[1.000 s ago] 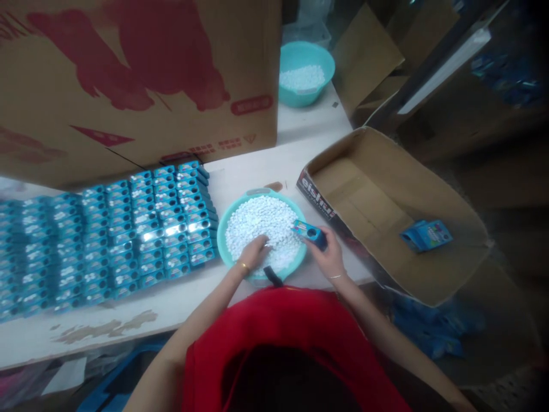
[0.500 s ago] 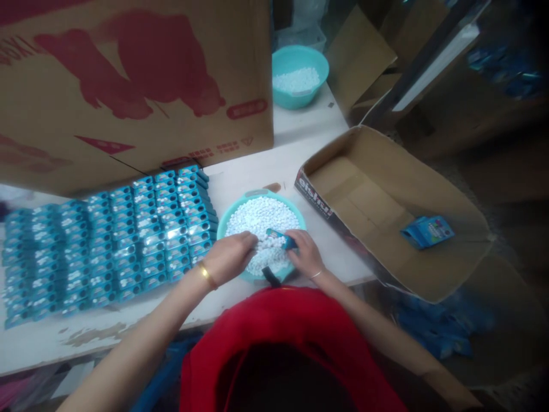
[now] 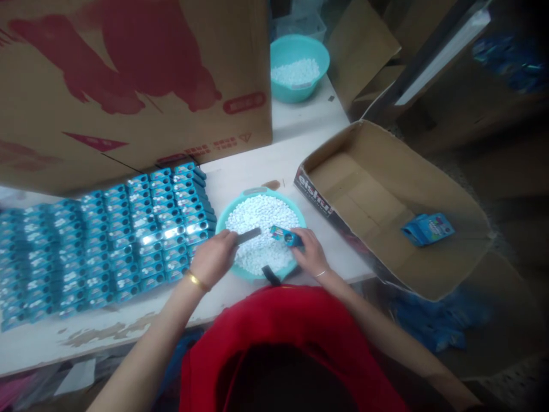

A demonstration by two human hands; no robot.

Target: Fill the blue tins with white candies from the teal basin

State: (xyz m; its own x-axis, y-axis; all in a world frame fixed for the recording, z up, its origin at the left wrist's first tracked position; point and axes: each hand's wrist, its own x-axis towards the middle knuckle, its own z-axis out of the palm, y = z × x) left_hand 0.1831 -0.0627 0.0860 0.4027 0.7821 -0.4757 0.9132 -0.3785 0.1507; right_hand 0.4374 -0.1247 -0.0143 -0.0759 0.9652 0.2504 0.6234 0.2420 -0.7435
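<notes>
My left hand (image 3: 217,254), with a gold bracelet at the wrist, is closed on a dark flat strip (image 3: 249,236) over the left side of a turquoise basin (image 3: 222,220). Small white pellets (image 3: 262,213) fill much of the basin. Over its right side, my right hand (image 3: 311,252) grips a small blue box (image 3: 285,236) with a dark round hole on its upper face. The strip's tip points toward the box, with a small gap between them. Rows of similar blue boxes (image 3: 128,240) stand packed together left of the basin.
A large printed carton (image 3: 171,68) stands behind the rows. At the back is a second turquoise basin (image 3: 295,94) of white pellets. To the right, an open cardboard tray (image 3: 364,183) holds a few flattened blue boxes (image 3: 429,229). The white table's front edge runs close to me.
My left hand has drawn back left from the pellets, and the dark strip now shows. The blue box has shifted slightly right, apart from the left hand. The view has shifted slightly.
</notes>
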